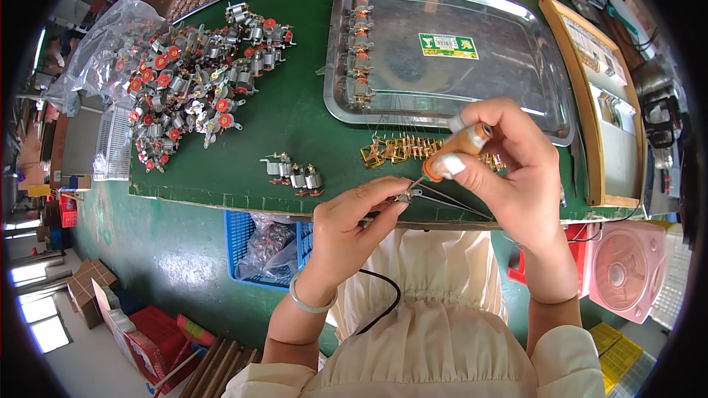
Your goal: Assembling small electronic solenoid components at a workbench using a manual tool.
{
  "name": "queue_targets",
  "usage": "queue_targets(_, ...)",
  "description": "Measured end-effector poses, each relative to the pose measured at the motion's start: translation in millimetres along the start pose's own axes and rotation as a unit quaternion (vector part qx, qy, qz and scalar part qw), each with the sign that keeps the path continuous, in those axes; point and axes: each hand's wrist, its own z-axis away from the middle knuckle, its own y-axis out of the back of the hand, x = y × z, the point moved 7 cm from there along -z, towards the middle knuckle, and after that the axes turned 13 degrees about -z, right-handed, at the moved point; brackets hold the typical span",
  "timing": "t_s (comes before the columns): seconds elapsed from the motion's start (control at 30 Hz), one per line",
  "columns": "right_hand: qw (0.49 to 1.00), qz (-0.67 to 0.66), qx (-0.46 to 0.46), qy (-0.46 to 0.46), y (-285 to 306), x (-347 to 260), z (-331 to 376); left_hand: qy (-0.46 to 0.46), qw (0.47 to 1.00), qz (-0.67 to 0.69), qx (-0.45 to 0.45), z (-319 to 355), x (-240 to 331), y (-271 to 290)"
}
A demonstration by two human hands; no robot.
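Observation:
My right hand grips a screwdriver by its orange handle, the thin shaft slanting down to the left. At its tip, my left hand pinches a small metal part between thumb and fingers. Those fingers cover most of the part, so its exact kind does not show. Beneath the screwdriver lies a pair of tweezers. Beyond the hands is a row of small brass brackets with thin wires. Several small motors stand in a short line left of my left hand.
A steel tray behind the hands carries a column of motors. Piled motors and a clear plastic bag cover the left side. At the right leans a wooden frame. Under the table edge sits a blue crate.

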Motion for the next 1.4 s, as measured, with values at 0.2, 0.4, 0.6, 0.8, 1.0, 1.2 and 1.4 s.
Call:
queue_targets(0.2, 0.992, 0.089, 0.02, 0.091, -5, 4, -8, -0.012, 1.0, -0.02, 0.005, 1, 5, 2)
queue_targets(0.4, 0.96, -0.26, 0.085, 0.053, -1, 11, -2, -0.014, 0.999, 0.03, 0.008, 4, -2, 1)
queue_targets(0.6, 0.935, -0.33, 0.039, -0.123, -10, 32, 27, 0.021, 0.96, 0.28, 0.02, -1, 2, 11)
queue_targets(0.8, 0.898, -0.382, 0.019, -0.218, -31, 51, 35, 0.125, 0.879, 0.459, -0.027, 3, -3, -3)
queue_targets(1.0, 0.898, -0.407, 0.068, -0.153, -29, 49, 27, 0.127, 0.867, 0.48, -0.044, 1, 1, -7)
queue_targets(1.2, 0.918, -0.366, 0.089, -0.124, -27, 45, 28, 0.123, 0.867, 0.481, -0.051, 1, 4, -8)
queue_targets(1.4, 0.912, -0.376, 0.094, -0.134, -21, 48, 32, 0.133, 0.87, 0.472, -0.054, -2, 6, -6)
